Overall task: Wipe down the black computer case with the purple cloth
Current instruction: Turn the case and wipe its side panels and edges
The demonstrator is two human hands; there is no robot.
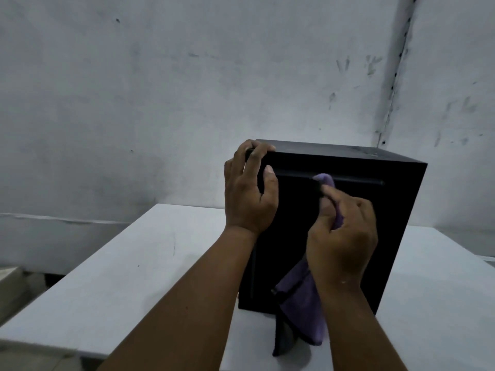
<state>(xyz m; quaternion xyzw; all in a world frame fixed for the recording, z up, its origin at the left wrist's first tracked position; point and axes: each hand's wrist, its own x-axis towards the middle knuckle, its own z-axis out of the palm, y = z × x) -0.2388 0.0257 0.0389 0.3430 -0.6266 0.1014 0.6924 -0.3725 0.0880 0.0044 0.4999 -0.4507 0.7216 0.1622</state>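
The black computer case (380,210) stands upright on the white table (134,277), its front face towards me. My left hand (249,191) grips the case's top left corner, fingers curled over the upper edge and thumb on the front. My right hand (342,234) holds the purple cloth (302,306) bunched in its fingers. A tip of the cloth is pressed against the horizontal groove near the top of the front face. The rest of the cloth hangs below my wrist down to the table.
A stained grey wall (160,89) rises behind the table, with a corner seam at the upper right. The table's left edge runs diagonally towards me; a lower ledge (16,287) lies beyond it at the left.
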